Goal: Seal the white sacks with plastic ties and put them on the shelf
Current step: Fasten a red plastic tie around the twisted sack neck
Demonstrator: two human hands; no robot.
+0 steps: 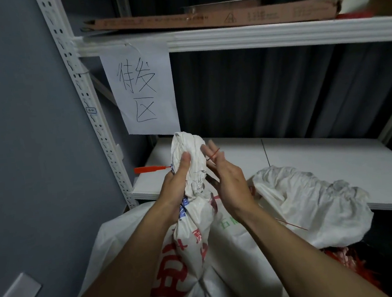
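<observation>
A white sack (188,250) with red print stands upright in front of me, its neck gathered into a bunch (187,146). My left hand (178,186) grips that neck, thumb up against the cloth. A red plastic tie runs round the neck; its flat tag end (147,169) sticks out to the left. My right hand (227,183) pinches the thin tail of the tie (215,154) on the right side of the neck. A second white sack (312,206) lies open and crumpled at the right, leaning on the shelf edge.
The white shelf board (312,158) lies just behind the sacks. A paper sign (141,91) hangs from the upper shelf (251,36), which carries a flat cardboard box (212,18). The perforated shelf post (89,106) and grey wall stand at left. Red ties (347,260) lie at lower right.
</observation>
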